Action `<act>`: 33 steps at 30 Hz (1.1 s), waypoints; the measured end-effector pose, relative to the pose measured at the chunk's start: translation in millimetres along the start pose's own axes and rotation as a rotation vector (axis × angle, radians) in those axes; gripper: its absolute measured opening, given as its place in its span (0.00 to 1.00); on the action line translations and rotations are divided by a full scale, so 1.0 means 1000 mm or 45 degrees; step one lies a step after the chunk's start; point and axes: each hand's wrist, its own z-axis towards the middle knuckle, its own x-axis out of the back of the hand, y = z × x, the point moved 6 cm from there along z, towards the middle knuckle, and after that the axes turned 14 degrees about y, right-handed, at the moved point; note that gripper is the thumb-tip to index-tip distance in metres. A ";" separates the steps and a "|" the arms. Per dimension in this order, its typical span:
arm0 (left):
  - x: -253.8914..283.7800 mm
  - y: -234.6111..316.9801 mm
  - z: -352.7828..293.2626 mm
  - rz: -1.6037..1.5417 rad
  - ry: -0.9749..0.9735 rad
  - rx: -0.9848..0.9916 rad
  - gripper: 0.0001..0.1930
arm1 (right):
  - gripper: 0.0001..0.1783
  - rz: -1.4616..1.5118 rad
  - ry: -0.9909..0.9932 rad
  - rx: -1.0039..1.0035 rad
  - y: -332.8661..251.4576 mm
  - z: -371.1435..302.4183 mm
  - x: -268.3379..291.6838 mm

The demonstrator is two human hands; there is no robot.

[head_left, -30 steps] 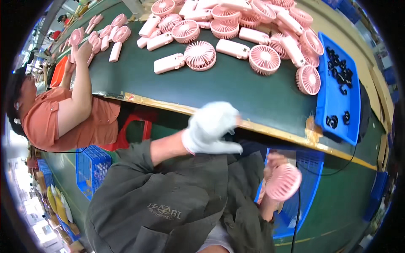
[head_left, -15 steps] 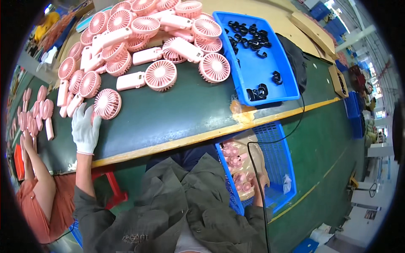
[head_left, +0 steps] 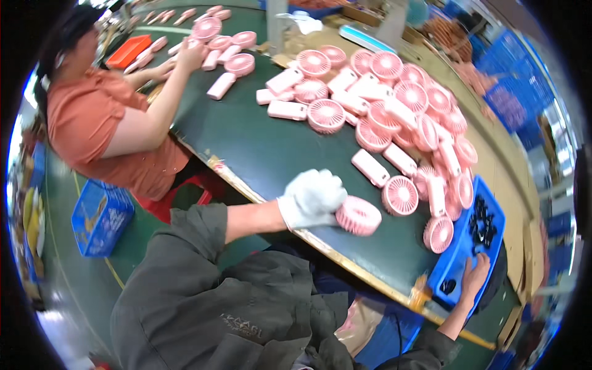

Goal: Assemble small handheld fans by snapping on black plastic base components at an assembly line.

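My left hand (head_left: 313, 200), in a white glove, is closed round a pink handheld fan (head_left: 359, 216). The fan's round grille head points right, just above the table; its handle is hidden in the glove. Bare, my right hand (head_left: 475, 276) reaches over the near right side of a blue tray (head_left: 445, 264), thumb and fingers apart, with nothing visible between them. Small black curved pieces (head_left: 483, 225) lie in the tray beyond my fingertips. A large heap of pink fans (head_left: 411, 97) covers the table beyond my left hand.
A co-worker in an orange top (head_left: 92, 114) sits at the left, handling pink fans beside an orange-red tray (head_left: 128, 52). The table's worn front edge (head_left: 345, 262) runs diagonally before me. A blue crate (head_left: 102, 219) stands on the floor at left.
The view has swung left. My left hand now holds a fan and has moved away from the pile's edge. My right hand has risen from the floor crate to the blue tray.
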 end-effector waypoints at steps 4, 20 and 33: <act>-0.001 -0.004 -0.028 -0.055 -0.110 0.090 0.29 | 0.13 -0.056 -0.276 -0.044 0.013 0.019 -0.075; 0.021 0.007 -0.035 -0.190 -0.010 0.172 0.21 | 0.15 -0.511 0.528 -0.743 -0.078 -0.201 0.197; 0.014 0.015 -0.039 -0.168 -0.085 0.035 0.20 | 0.07 0.908 0.137 -0.503 -0.330 -0.184 0.076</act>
